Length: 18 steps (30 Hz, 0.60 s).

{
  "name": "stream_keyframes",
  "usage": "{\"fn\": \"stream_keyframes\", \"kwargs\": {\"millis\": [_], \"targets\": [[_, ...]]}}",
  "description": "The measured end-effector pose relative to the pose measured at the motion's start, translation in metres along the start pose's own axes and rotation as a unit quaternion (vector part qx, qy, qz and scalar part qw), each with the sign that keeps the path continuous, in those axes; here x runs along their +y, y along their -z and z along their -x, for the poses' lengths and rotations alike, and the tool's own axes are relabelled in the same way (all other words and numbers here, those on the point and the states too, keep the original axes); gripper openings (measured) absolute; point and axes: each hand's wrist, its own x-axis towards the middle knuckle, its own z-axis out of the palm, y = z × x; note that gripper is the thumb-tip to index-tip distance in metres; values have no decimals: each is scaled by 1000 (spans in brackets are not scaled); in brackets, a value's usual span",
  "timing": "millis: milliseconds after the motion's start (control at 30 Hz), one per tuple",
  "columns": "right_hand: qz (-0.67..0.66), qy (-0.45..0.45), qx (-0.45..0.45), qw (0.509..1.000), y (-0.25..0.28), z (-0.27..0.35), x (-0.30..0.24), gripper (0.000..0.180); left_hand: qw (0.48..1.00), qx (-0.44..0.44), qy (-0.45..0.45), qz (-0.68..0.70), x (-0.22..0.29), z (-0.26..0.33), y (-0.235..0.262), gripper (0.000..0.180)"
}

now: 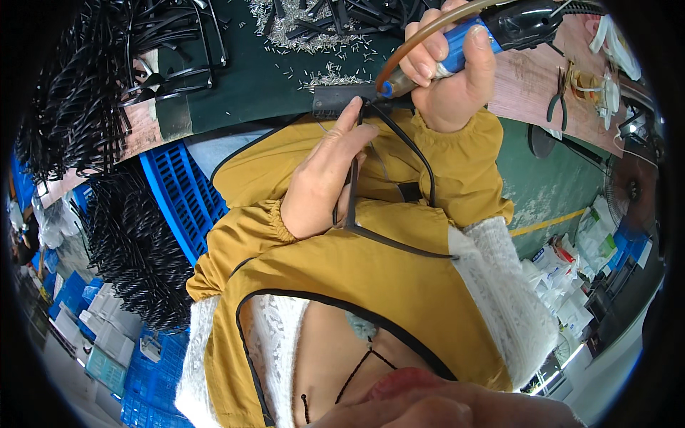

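Nearest, your left hand (325, 175) has its fingers closed lightly on a thin black part (351, 214), whose upper end sits by the right end of the dark block (334, 100). Your right hand (457, 75) wraps firmly round the blue tool (462, 44), its tip at that same end. This piece looks mid-work; you can't tell whether it's finished. Beyond, many metal pins (305, 30) lie loose, so plenty seems left.

A mustard-yellow smock (385, 282) with black edging (412, 344) at the neckline has matching sleeves (464, 158) with gathered cuffs (282, 218). Fuzzy white cloth (508, 307) shows beside it. A black cord (353, 375) circles the neck.
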Motion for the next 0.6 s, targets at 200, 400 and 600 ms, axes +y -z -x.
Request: {"fn": "stream_keyframes", "kwargs": {"millis": [200,400,600], "targets": [[-14,-3,13,1000,-5,1,8,33,1000,-22,1,13,-8,-1,3,48],[29,-29,36,999,-12,2,13,21,998,34,-48,17,-21,0,-4,46],[-8,-64,22,998,-11,-12,15,23,998,32,-49,15,-23,2,-3,45]]}}
